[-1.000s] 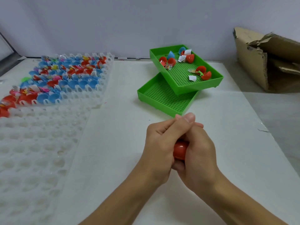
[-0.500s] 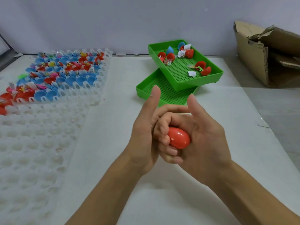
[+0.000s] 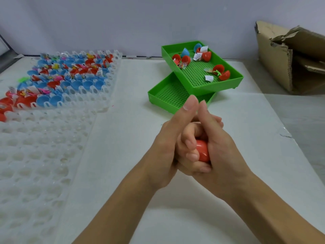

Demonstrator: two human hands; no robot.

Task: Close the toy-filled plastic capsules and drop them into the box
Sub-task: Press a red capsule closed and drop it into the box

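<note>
The red capsule (image 3: 203,152) sits between both hands at mid-frame, above the bench (image 3: 133,155). Only a rounded part of its shell shows between the fingers; from that part its long axis appears to run roughly up and down in the view, leaning slightly right toward the bottom, but which end is which cannot be told. Whether its halves are fully joined is hidden by the hands.

The left hand (image 3: 167,147) has its fingers curled round the capsule from the left, thumb raised. The right hand (image 3: 223,152) wraps over those fingers and the capsule from the right, thumb also raised, the two thumbs touching side by side. Both grips are clamped together on the capsule.

The bench is white and matt. At far centre, two green perforated trays are stacked askew: the upper tray (image 3: 235,83) rests crosswise on the lower tray (image 3: 154,99) and holds loose red and blue capsule halves (image 3: 219,71) with small toys and paper slips. On the left lies a clear dimpled holder sheet (image 3: 35,164), its near cells unfilled. Behind it, a second holder sheet (image 3: 98,92) carries many open red and blue capsule halves with toys inside. At far right stands a torn cardboard box (image 3: 281,64), beside the bench edge. A plain pale wall (image 3: 123,23) closes the background.
</note>
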